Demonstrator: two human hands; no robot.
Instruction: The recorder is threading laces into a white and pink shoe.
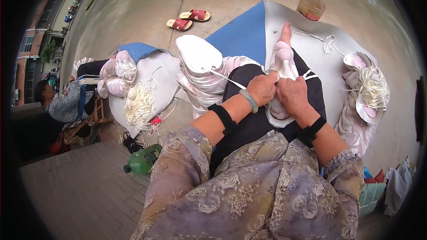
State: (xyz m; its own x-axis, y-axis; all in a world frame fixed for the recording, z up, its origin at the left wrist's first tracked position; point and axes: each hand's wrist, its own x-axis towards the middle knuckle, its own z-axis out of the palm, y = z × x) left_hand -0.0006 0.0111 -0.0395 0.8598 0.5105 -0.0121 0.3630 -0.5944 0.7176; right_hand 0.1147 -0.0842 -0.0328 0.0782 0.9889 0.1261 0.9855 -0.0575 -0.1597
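A pale pink and white shoe upper (284, 58) lies across my lap, its rounded white end (279, 122) toward me. Over its middle, my left hand (261, 90) and my right hand (292, 95) meet, both closed in a pinch. A white shoelace (229, 79) runs out leftward from under my left fingers, and another length (311, 76) sticks out past my right hand. The fingertips partly hide what they pinch; it appears to be the lace at the upper's opening. Close on the left stands a stack of similar uppers (200, 55).
To the right is a pile of uppers (356, 124) topped with bundled white laces (374, 84). A blue-and-white sheet (242, 29) lies ahead, with red slippers (195, 15) and an oil jug (312, 2) beyond. A green bottle (144, 159) lies left. Another person (66, 102) sits far left.
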